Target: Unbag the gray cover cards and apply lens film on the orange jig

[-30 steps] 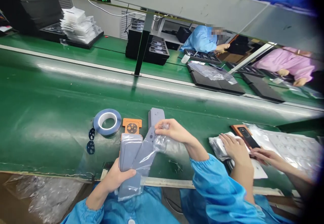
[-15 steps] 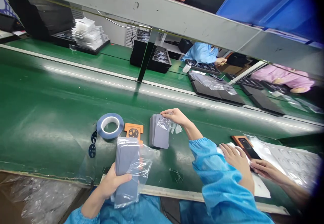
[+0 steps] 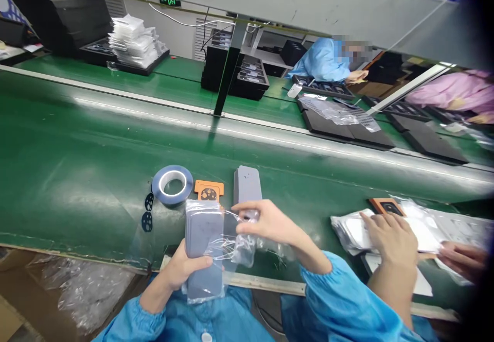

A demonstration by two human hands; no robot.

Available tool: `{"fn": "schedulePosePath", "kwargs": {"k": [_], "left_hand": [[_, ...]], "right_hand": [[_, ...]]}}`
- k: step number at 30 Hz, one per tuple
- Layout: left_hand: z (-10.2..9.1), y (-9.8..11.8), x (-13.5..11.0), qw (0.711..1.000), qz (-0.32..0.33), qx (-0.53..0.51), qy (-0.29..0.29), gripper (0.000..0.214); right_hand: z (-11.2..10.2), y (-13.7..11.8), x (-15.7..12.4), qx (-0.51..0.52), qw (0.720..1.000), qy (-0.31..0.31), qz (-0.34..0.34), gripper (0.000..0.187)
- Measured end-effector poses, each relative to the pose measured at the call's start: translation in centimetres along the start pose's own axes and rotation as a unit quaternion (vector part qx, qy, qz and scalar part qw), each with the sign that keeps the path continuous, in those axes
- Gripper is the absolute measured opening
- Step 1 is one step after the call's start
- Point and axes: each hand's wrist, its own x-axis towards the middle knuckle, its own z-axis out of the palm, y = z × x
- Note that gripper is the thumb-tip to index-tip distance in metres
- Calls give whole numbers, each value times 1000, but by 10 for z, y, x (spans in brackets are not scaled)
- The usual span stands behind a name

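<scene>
In my left hand (image 3: 185,267) is a stack of flat grey phone-sized panels (image 3: 204,234) in clear plastic sleeves, the thumb across its front. My right hand (image 3: 268,221) is closed on crumpled clear plastic film (image 3: 245,249), just right of that stack. Thin strands of film run between the two. Behind the right hand stands a pile of bare grey panels (image 3: 249,182), partly hidden by it. An orange fixture (image 3: 209,187) with a dark, holed camera-shaped piece lies just beyond the held stack.
A roll of blue tape (image 3: 172,185) lies left of the fixture, beside dark holed pieces (image 3: 147,221). At right, a co-worker's hands (image 3: 393,244) work over white packets (image 3: 353,231). A metal post (image 3: 227,69) and black trays (image 3: 250,79) stand behind. Crumpled plastic (image 3: 92,290) lies below the bench edge.
My right hand has moved from the bare panel pile toward me and left, up to the held stack, with the crumpled film in it. The co-worker's hands have shifted over the white packets.
</scene>
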Motion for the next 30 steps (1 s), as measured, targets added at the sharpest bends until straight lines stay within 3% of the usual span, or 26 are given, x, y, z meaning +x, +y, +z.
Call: {"fn": "schedulePosePath", "kwargs": {"k": [4, 9, 13, 17, 21, 25, 30], "left_hand": [[6, 2, 2, 1000, -4, 7, -6, 60], [3, -3, -3, 998, -42, -45, -6, 63], [-4, -10, -7, 998, -46, 1, 53, 65], [-7, -12, -9, 992, -20, 74, 99, 63], [-3, -8, -9, 992, -7, 94, 80, 62], [-1, -4, -8, 992, 4, 105, 72, 57], [0, -2, -6, 990, 15, 121, 67, 49]], "right_hand": [[23, 0, -9, 54, 994, -50, -85, 22], [-2, 10, -15, 17, 993, 7, -114, 57], [-11, 6, -21, -43, 995, 41, -78, 43], [9, -7, -20, -95, 986, 70, -114, 24], [34, -7, -17, -197, 950, 123, -207, 33], [47, 3, -17, -261, 916, 159, -260, 28], [53, 9, -17, -216, 928, 184, -243, 22]]}}
